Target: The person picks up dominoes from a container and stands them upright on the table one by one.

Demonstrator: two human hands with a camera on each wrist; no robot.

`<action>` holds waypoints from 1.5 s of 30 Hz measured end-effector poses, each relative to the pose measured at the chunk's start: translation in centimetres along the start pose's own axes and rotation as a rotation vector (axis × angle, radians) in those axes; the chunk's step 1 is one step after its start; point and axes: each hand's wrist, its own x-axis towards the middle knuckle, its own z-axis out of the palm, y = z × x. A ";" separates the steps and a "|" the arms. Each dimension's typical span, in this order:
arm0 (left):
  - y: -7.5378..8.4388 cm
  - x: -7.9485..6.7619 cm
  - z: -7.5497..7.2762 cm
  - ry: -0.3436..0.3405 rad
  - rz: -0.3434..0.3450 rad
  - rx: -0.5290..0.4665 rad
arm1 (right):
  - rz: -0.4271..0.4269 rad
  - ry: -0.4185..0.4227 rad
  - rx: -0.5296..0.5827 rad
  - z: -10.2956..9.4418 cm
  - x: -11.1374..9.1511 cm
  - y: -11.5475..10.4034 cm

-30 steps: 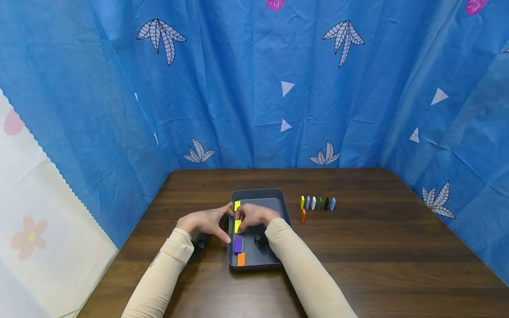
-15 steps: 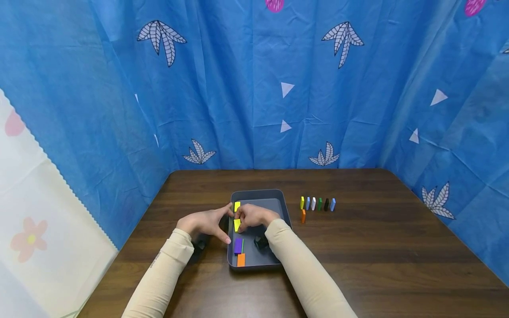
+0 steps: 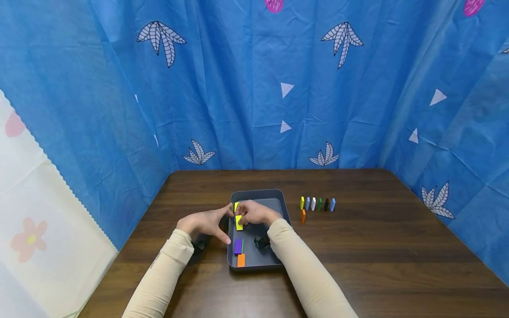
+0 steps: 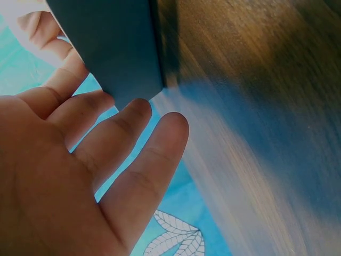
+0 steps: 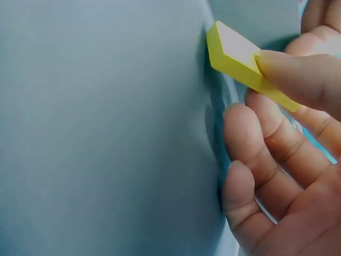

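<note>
A yellow domino-like block (image 3: 239,223) is pinched between the thumb and fingers of my right hand (image 3: 257,213), inside the dark grey tray (image 3: 258,257). In the right wrist view this block (image 5: 234,58) is tilted, one end close to the tray's wall. My left hand (image 3: 204,222) is spread at the tray's left side, thumb and forefinger apart; the left wrist view shows its fingertips at the outer wall. Along the tray's left side are another yellow block (image 3: 236,206), partly hidden by my right hand, a purple block (image 3: 238,246), a thin green one (image 3: 243,246) and an orange block (image 3: 241,260).
Right of the tray, several small blocks stand in a row on the wooden table (image 3: 377,247), from a yellow one (image 3: 302,202) to a blue one (image 3: 332,204). An orange block (image 3: 303,216) stands in front of them. A blue curtain (image 3: 254,88) hangs behind the table.
My right hand has moved slightly away from me with the yellow block, which is now nearer the far yellow one and farther from the purple one. My left hand has stayed put.
</note>
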 end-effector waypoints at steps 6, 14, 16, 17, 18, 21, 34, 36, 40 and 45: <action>0.1 0.1 0.0 0.000 -0.018 -0.024 | -0.010 0.012 0.044 -0.9 -0.4 0.0; 0.1 0.1 0.1 0.002 -0.029 -0.050 | -0.036 0.065 0.104 -2.3 -1.2 -1.0; 0.1 0.1 0.1 0.001 -0.031 -0.058 | -0.040 0.077 0.106 -2.7 -1.5 -1.3; 0.1 0.1 0.1 0.002 -0.031 -0.059 | -0.046 0.086 0.095 -2.9 -1.7 -1.5; 0.1 0.1 0.1 0.003 -0.032 -0.060 | -0.054 0.094 0.090 -3.1 -1.9 -1.6; 0.2 0.1 0.1 0.004 -0.035 -0.052 | -0.080 0.126 0.066 -3.8 -2.5 -2.0; 0.0 0.1 0.2 0.008 -0.051 -0.069 | -0.138 0.263 0.059 -6.7 -6.7 -3.3; 0.0 0.1 0.2 0.009 -0.046 -0.065 | -0.137 0.285 0.057 -7.1 -7.5 -3.1; -0.1 0.0 0.1 0.013 -0.029 -0.057 | -0.118 0.322 0.062 -7.7 -8.9 -2.6; -0.1 -0.1 0.1 0.011 -0.010 -0.057 | -0.088 0.379 0.072 -8.3 -10.4 -1.2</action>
